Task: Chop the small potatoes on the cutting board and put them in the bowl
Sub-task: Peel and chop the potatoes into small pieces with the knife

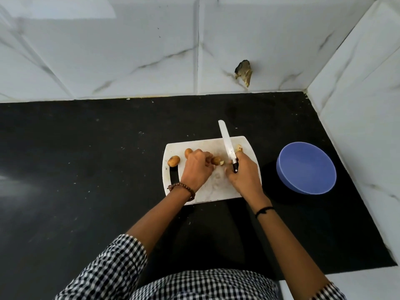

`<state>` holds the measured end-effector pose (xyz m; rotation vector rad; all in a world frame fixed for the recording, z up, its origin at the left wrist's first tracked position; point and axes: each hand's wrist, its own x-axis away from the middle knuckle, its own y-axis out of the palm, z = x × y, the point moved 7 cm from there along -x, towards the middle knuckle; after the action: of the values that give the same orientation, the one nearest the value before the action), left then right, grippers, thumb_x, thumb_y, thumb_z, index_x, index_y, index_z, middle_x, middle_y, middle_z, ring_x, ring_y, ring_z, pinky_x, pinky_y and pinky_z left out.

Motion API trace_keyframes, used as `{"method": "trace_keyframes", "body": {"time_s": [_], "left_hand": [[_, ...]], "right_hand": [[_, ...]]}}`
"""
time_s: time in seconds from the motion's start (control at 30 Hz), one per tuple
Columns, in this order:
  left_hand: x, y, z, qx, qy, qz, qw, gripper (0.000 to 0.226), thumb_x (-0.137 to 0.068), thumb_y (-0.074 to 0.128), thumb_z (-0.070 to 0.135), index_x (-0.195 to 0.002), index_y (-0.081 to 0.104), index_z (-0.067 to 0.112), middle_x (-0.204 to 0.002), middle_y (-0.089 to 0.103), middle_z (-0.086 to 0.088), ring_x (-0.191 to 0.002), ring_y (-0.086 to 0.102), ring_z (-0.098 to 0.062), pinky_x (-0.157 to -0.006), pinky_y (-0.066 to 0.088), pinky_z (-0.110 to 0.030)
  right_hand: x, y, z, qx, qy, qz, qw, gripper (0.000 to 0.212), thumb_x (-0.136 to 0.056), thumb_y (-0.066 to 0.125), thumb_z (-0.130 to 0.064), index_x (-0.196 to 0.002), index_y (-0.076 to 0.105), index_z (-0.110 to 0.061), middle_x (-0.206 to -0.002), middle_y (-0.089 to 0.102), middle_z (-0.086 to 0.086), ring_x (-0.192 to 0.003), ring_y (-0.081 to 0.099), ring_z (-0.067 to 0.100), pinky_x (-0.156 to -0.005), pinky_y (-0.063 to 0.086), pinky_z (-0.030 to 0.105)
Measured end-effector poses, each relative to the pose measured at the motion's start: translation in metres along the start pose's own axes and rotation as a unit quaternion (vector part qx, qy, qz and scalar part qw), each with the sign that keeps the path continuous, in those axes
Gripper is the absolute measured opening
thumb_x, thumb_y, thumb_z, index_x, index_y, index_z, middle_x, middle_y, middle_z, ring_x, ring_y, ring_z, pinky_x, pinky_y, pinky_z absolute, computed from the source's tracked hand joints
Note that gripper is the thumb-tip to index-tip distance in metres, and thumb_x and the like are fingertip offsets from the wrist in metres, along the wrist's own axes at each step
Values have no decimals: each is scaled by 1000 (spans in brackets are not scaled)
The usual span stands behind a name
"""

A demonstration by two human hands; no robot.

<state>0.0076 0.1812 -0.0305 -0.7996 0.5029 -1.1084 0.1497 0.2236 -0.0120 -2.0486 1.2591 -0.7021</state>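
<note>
I see the left hand point(198, 167) pinching a potato point(216, 160) at mid cutting board point(216, 191). The right hand point(244, 176) grips the knife point(227, 144), blade pointing far. Two whole potatoes point(173, 161) lie left. The blue bowl point(306, 167) sits right, apart.

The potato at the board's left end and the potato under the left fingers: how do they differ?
The left-end potato lies free and looks whole; the held potato is pinned by the left hand. The left-end potato sits far from the knife; the held potato lies beside its blade. Both are brown-skinned, on the cutting board.
</note>
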Motion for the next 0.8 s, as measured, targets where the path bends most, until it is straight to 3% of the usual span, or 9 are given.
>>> {"method": "trace_keyframes", "body": {"time_s": [0.1,0.17,0.37,0.4,0.5,0.63,0.8], "left_hand": [[-5,2,2,6,-4,-15,1000,18,-85,66,10,-99,75,18,-95,71,3,-85,50,-4,-78,30,-2],[-8,2,5,8,-7,-22,1000,16,-84,66,8,-95,75,16,-91,73,3,-82,57,-5,-78,21,6],[-16,4,10,19,-20,-39,999,16,-85,66,7,-98,74,13,-93,71,1,-89,63,-9,-74,27,8],[-17,5,12,26,-19,-45,998,17,-85,66,6,-98,74,12,-92,72,0,-88,64,-10,-78,34,5],[-20,13,24,74,-8,-61,995,20,-83,67,2,-100,73,8,-93,72,-4,-87,66,-13,-83,55,-25],[-26,22,40,110,-1,-66,992,25,-83,65,0,-106,71,7,-98,72,-6,-90,67,-14,-84,55,-24],[-28,27,46,96,-9,-54,994,27,-83,65,1,-110,69,5,-99,71,-8,-91,66,-17,-85,55,-28]], "right_hand": [[-13,6,-1,-7,-4,1,1000,17,-91,66,-18,-94,50,-18,-90,61,1,-81,61,17,-66,49,26],[-19,8,-2,-9,-1,-7,1000,18,-91,66,-16,-95,49,-19,-92,62,2,-82,62,18,-71,53,30],[-26,8,6,-43,13,-11,999,19,-90,69,-12,-99,53,-17,-93,65,0,-85,63,14,-80,55,31],[-26,6,9,-51,16,-5,999,19,-89,70,-12,-101,55,-15,-92,65,-1,-84,63,13,-82,56,31],[-28,-7,14,-60,36,9,998,22,-90,70,-14,-108,57,-13,-97,64,1,-90,63,14,-83,55,28],[-32,-25,23,-57,47,30,997,31,-89,71,-14,-117,57,-12,-107,66,5,-99,64,17,-88,53,29],[-31,-29,32,-29,63,24,997,30,-89,72,-16,-114,56,-12,-109,65,6,-94,61,15,-83,50,26]]}}
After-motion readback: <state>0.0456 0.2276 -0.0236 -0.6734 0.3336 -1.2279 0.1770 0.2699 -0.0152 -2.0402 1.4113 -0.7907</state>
